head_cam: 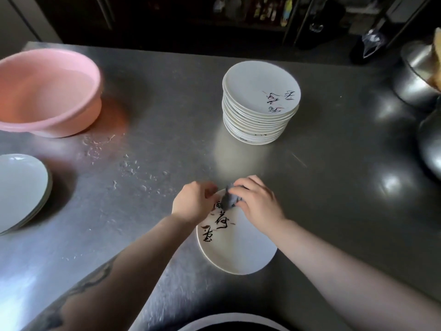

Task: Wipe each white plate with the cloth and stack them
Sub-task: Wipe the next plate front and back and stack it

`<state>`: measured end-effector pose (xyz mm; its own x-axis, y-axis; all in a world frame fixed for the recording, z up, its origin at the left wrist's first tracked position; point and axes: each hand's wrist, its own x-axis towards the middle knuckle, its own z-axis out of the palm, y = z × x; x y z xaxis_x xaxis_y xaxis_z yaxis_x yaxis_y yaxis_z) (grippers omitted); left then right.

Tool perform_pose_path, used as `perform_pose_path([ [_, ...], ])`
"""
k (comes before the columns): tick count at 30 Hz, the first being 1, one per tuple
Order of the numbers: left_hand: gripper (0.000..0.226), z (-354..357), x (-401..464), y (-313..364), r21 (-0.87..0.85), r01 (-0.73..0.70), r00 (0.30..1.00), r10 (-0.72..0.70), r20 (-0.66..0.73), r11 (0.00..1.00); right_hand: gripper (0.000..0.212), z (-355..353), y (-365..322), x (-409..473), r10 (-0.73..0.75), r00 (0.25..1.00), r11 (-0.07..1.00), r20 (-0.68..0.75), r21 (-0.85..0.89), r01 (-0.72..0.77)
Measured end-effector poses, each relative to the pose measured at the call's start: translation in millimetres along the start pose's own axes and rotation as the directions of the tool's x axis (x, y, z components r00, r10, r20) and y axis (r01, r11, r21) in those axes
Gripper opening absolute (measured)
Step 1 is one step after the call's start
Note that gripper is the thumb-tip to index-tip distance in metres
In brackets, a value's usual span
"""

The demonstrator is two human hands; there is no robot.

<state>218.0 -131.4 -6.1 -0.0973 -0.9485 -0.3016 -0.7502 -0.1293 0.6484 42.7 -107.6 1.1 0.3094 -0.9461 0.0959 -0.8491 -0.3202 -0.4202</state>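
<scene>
A white plate (238, 247) with black brush lettering lies near the front of the steel counter. My left hand (193, 203) grips its far left rim. My right hand (256, 201) holds a small grey cloth (229, 199) bunched against the plate's far edge. A tall stack of several white plates (260, 103) with the same lettering stands further back, right of centre. A second, low pile of white plates (21, 189) sits at the left edge.
A pink plastic basin (47, 91) stands at the back left. Water drops (128, 166) speckle the steel counter (334, 163) between basin and plate. Metal pots (415, 75) crowd the right edge. Another white rim (229, 323) shows at the bottom.
</scene>
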Motion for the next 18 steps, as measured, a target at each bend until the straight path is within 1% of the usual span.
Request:
perform_pose_path([
  [2, 0.016, 4, 0, 1, 0.014, 0.022, 1.0, -0.022, -0.002, 1.0, 0.03, -1, 2, 0, -0.014, 1.0, 1.0, 0.025, 0.002, 0.014],
  [5, 0.014, 1, -5, -11, 0.065, 0.101, 0.995, -0.101, -0.007, 0.993, 0.033, -4, 8, -2, 0.006, 1.0, 1.0, 0.03, -0.002, -0.006],
  [8, 0.014, -7, -12, -25, 0.126, 0.157, 0.984, -0.165, 0.058, 0.979, 0.029, -3, 8, -8, 0.039, 0.999, 0.999, 0.007, 0.004, -0.039],
  [10, 0.015, -9, -10, -22, 0.178, 0.133, 0.987, -0.146, 0.062, 0.975, 0.023, 0, 5, -7, 0.038, 0.999, 0.999, -0.001, -0.009, -0.038],
  [12, 0.018, -9, -4, -11, 0.149, 0.08, 0.997, -0.08, -0.002, 0.986, 0.021, 2, 1, -2, 0.022, 1.0, 1.0, 0.004, -0.014, -0.022],
  [14, 0.021, -5, 4, 0, 0.118, 0.028, 1.0, -0.027, -0.013, 0.993, 0.02, 2, -1, 1, 0.008, 0.999, 1.0, 0.04, -0.03, -0.007],
  [16, 0.015, -2, 7, 2, 0.128, 0.035, 0.999, -0.037, 0.008, 0.991, 0.018, 0, 1, 1, 0.0, 0.999, 0.999, 0.046, -0.044, 0.002],
  [18, 0.013, -7, 4, -6, 0.166, 0.079, 0.996, -0.083, 0.018, 0.983, 0.017, -2, 7, -2, 0.038, 0.999, 0.997, 0.028, -0.063, -0.036],
])
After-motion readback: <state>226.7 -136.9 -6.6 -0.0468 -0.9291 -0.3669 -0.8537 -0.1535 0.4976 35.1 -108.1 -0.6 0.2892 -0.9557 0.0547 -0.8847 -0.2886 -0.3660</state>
